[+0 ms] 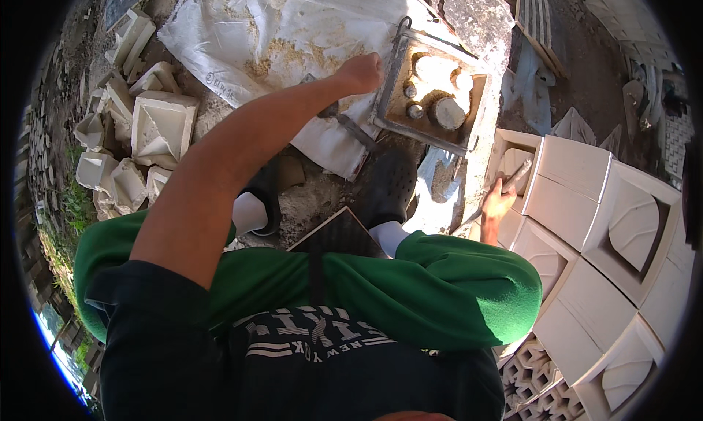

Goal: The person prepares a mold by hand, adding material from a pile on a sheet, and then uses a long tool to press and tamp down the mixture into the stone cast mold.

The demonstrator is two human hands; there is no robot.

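Shirtfront, dark with pale lettering, fills the lower edge of the frame, and beyond it we see green trousers across the lower middle. Dark shoes with white socks show near the centre. Right of centre, our right hand closes its fingers round a pale, slim rod, just beside pale blocks with recessed faces that run down the right side. Above centre, our left hand is curled into a fist; we cannot tell whether it grips anything. It is just beside a shallow box, upper right of centre, holding rounded lumps and two small knobs. A dark tool lies below that fist, near a white sheet's edge. At upper left, we find angular pale pieces heaped; at upper right, slatted boards.
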